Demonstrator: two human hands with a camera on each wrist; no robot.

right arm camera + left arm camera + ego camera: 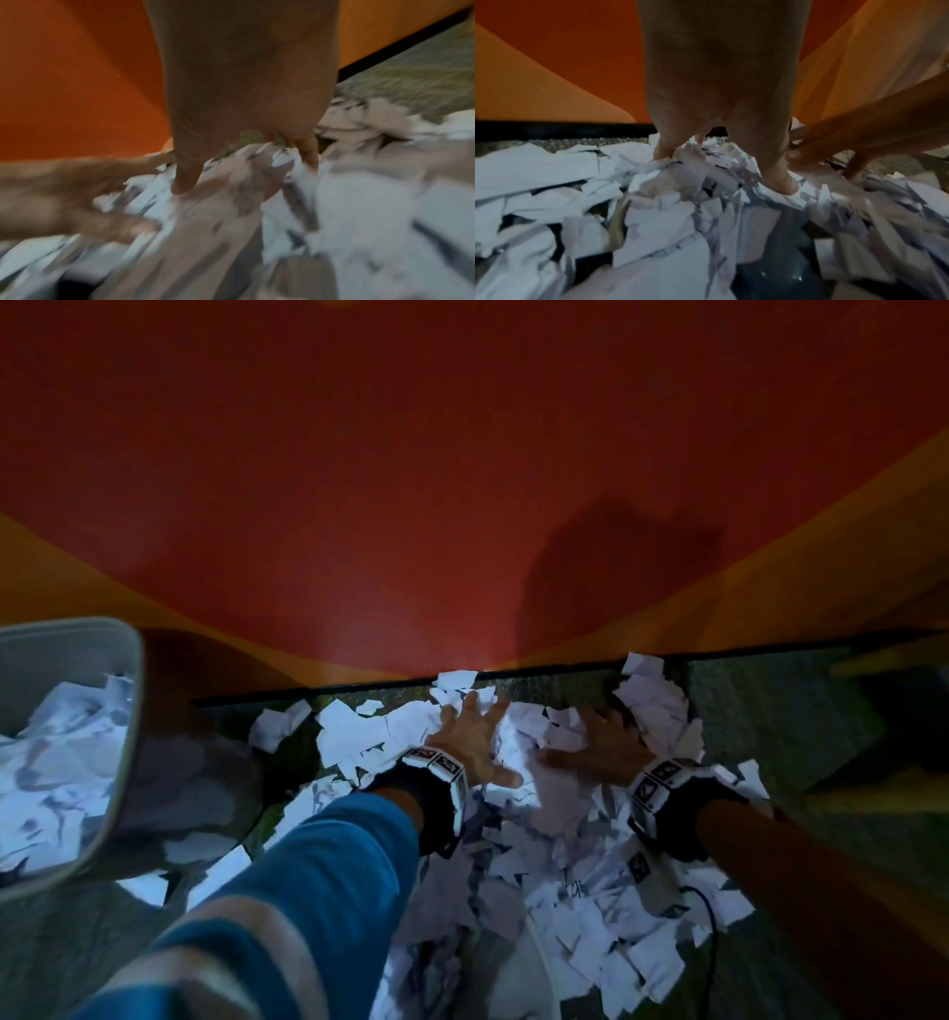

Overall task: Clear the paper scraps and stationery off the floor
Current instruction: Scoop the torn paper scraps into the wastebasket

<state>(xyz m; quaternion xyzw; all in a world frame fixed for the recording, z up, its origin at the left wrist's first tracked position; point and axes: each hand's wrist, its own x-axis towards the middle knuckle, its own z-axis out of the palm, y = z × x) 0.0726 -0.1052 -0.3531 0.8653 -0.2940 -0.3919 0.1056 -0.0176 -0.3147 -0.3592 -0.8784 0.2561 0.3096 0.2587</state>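
A heap of torn white paper scraps [565, 839] covers the carpet in front of me. My left hand [475, 742] lies spread on the far part of the heap, fingers straight and splayed, thumb toward the right hand. My right hand [606, 744] lies spread beside it, thumb pointing left. In the left wrist view the left fingertips [781, 182] press into the scraps [654, 203], and the right hand [834, 146] shows at the right. The right wrist view is blurred; the right fingers [185, 178] touch the paper [334, 203]. No stationery shows.
A grey bin [123, 711] holding paper scraps stands at the left. An orange and red wall [462, 480] with a black skirting strip [513, 677] rises just beyond the heap. Green-grey carpet [770, 711] lies bare to the right. A dark glossy surface [777, 270] shows under the scraps.
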